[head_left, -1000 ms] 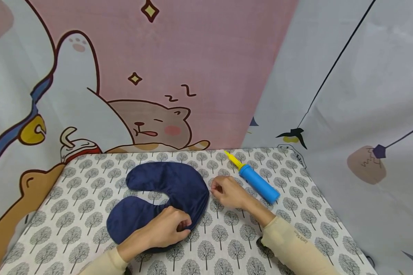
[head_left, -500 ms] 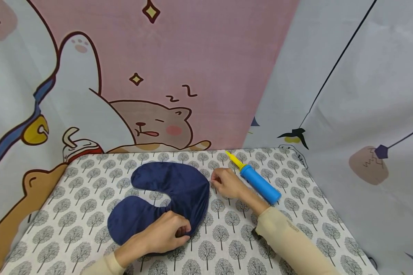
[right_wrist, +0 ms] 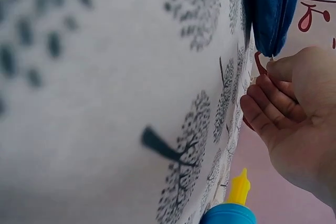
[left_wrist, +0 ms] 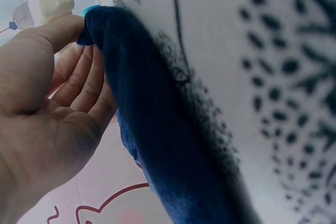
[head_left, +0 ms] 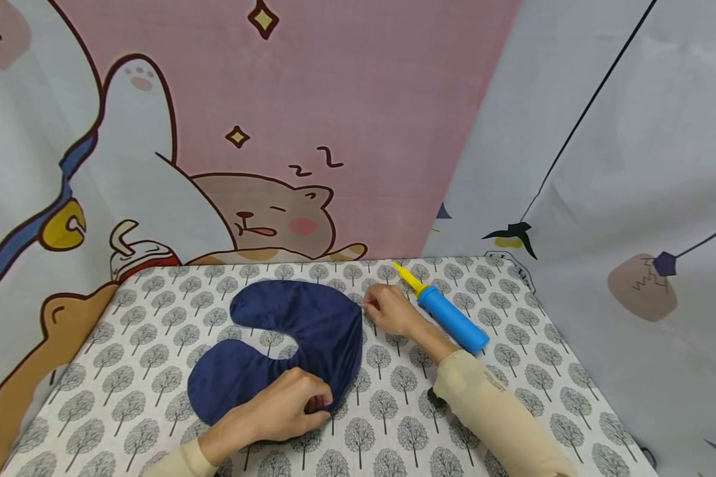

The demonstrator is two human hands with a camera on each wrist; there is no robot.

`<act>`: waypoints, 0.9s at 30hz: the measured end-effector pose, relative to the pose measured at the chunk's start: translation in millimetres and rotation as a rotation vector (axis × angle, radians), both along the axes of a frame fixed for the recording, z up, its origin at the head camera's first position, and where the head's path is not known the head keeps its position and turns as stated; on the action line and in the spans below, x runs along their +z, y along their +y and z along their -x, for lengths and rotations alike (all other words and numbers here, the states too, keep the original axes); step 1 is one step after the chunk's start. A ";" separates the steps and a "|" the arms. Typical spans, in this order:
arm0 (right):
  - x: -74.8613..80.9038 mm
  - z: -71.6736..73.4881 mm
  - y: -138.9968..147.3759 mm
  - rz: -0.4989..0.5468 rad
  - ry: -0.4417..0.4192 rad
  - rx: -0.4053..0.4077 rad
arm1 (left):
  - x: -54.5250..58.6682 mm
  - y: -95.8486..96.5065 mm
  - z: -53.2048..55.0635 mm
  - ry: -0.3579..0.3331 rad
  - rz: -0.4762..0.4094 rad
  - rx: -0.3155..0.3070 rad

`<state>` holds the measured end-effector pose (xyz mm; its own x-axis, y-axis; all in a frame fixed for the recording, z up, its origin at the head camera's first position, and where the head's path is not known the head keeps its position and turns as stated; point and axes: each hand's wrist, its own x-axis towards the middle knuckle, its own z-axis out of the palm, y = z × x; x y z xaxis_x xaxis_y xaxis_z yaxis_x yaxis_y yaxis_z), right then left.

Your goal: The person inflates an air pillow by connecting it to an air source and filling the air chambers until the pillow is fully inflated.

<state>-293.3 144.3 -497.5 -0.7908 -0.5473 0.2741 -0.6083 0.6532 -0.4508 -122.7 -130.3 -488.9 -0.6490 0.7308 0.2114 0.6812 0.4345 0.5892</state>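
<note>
A dark blue U-shaped neck pillow point(head_left: 328, 324) lies flat on the table, its opening facing left. My left hand point(head_left: 292, 404) grips its near edge; in the left wrist view the thumb and fingers pinch a fold of the navy fabric point(left_wrist: 142, 103). Along the pillow's outer curve, my right hand point(head_left: 390, 309) pinches a small zipper pull point(right_wrist: 271, 59) between thumb and curled fingers. The zipper seam point(right_wrist: 284, 9) runs up the pillow's side from there in the right wrist view.
A blue hand pump point(head_left: 453, 321) with a yellow nozzle point(head_left: 407, 275) lies just right of my right hand. The table wears a tree-print cloth point(head_left: 382, 404). Printed curtains point(head_left: 358, 132) hang behind the table and at its sides.
My right hand has slid away from me along the pillow's right edge, toward the far side. The left hand keeps its grip nearly in place, and the pillow has shifted only slightly.
</note>
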 end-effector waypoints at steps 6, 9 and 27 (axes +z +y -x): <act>0.0 5.5 -5.5 -0.019 -0.007 -0.032 | 1.5 -0.5 -0.1 -0.025 0.008 -0.017; 0.2 7.5 -7.7 -0.023 -0.006 -0.033 | 1.5 -0.6 0.1 -0.032 0.020 -0.024; -0.2 17.7 -26.1 -0.044 0.028 -0.017 | 0.8 -0.8 1.8 0.017 0.012 -0.066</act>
